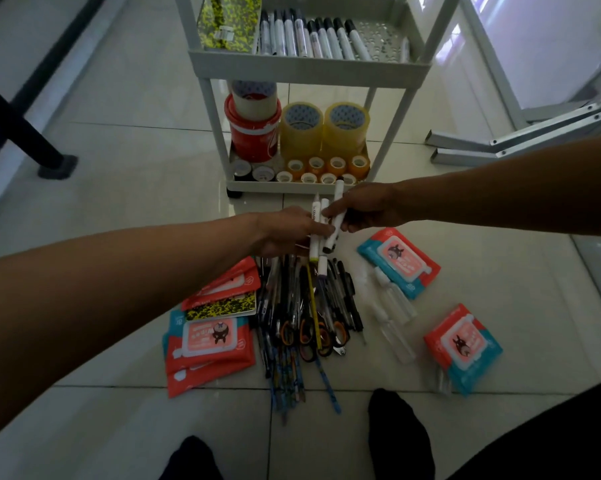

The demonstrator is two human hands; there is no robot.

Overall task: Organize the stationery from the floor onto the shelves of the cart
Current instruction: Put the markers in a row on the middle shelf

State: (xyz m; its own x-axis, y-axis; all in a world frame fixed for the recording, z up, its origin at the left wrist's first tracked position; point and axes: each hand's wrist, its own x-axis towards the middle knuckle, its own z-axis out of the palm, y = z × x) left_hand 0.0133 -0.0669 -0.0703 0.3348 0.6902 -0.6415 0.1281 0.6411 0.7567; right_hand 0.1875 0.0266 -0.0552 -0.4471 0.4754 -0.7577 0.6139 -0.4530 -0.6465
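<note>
White-barrelled markers [323,226], three counted, held above the floor pile, long axes pointing away toward the cart [312,64]. Left hand [285,233] is curled round two; right hand [368,209] pinches the third alongside, fingers closed on it. Cart is straight ahead, the right hand nearer it; top shelf already carries about ten markers. Pen pile [309,306] lies directly beneath both hands.

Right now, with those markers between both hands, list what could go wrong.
1. The left hand and right hand both grip the white markers; one might slip into the pen pile below.
2. The top shelf's marker row looks nearly full, so additions may roll.
</note>
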